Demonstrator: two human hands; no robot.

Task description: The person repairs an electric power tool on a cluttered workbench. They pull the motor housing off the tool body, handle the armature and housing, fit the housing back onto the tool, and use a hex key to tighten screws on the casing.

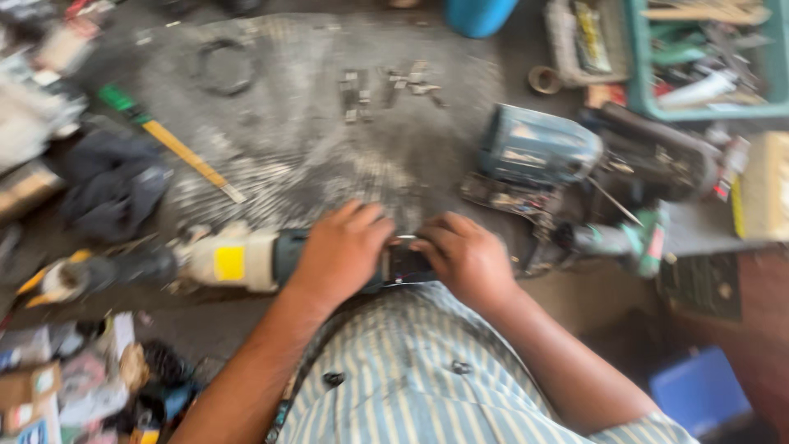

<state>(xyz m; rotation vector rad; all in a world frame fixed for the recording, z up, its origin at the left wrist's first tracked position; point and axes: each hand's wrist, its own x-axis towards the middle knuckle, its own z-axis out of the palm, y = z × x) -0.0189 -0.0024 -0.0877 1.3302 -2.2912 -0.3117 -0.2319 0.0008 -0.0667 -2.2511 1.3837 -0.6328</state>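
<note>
A long power tool [246,259] with a dark teal body, a cream-coloured gear end and a yellow patch lies across the dusty floor mat in front of me. My left hand [341,247] is wrapped over the middle of its body. My right hand [464,255] grips the dark rear end [404,265] of the same tool, fingers curled over it. The picture is motion-blurred, so small parts between the two hands cannot be made out.
A grey woven mat [296,123] carries several small metal parts [386,86] and a dark ring [223,66]. A green-handled file [168,141] lies left. A blue-grey motor housing [538,148] and other tool bodies sit right. A green crate [707,57] stands top right.
</note>
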